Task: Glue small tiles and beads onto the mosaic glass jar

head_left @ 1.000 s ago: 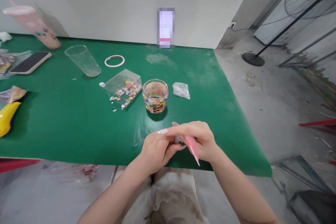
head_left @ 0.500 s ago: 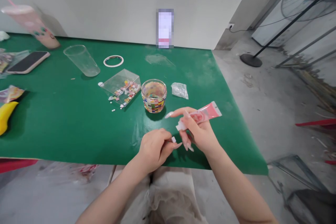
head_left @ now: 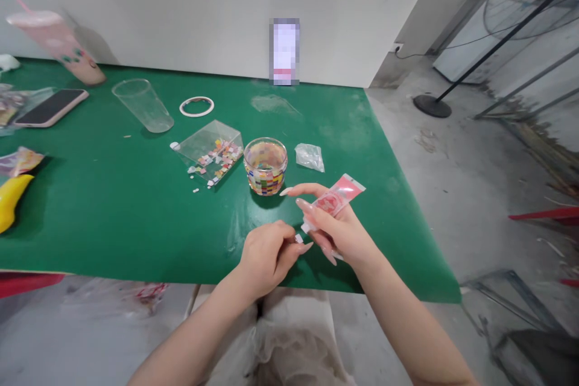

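Observation:
My right hand grips a small pink tube, its white nozzle pointing down-left toward my left hand. My left hand is closed in a pinch on a tiny white tile, which sits right at the tube's nozzle. Both hands hover over the near edge of the green table. Just beyond them stands a glass jar covered with coloured mosaic tiles. A tipped clear box of loose coloured tiles lies to its left.
A crumpled clear bag lies right of the jar. Farther back are a clear plastic cup on its side, a white ring, a phone, a pink tumbler and a yellow object at the left edge.
My right hand turned the pink tube so its nozzle points at my left hand, then brought it down closer. My left hand now pinches a small white tile at the nozzle.

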The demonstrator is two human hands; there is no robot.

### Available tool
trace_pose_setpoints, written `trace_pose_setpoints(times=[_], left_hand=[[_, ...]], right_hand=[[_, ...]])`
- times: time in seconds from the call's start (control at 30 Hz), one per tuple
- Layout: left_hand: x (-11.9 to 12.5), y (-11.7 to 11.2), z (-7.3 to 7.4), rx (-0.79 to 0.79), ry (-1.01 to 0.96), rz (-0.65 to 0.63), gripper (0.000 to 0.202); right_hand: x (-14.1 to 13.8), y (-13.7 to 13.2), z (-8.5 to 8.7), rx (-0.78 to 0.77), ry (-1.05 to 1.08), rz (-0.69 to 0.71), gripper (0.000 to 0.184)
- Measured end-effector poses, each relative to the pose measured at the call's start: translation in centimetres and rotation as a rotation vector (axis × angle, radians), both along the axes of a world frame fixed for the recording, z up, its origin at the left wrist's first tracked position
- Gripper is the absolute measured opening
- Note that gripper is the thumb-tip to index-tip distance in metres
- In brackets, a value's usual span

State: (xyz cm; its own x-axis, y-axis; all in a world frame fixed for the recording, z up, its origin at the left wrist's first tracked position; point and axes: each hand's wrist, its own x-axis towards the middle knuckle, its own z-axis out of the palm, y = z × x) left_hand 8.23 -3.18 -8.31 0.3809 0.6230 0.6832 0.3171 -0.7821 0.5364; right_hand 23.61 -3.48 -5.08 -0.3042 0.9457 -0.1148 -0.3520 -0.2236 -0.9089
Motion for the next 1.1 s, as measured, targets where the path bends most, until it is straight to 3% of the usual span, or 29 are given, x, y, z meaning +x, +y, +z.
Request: trace_pose_setpoints(times=[0.27,0.6,0.77,1.1], left_hand=[[0.0,0.0,-0.1,0.022,0.008,0.027,0.025],[0.1,0.1,-0.2,0.080,0.005,0.030,0.025],[0.0,0.0,-0.2,0.098,0.011,0.066,0.026],[-0.2,-0.2,-0.5,0.092,0.023,0.108,0.031]], right_hand=[[0.0,-0.2,-0.3,0.068,-0.025,0.045,0.024],[-0.3,-0.9,-1.7,0.167,-0.091,-0.052,0.018],[-0.3,-1.0,-2.3,0.187,-0.112,-0.031,0.015],[-0.1,-1.1,-1.5,0.327,-0.156,-0.049,0.012]])
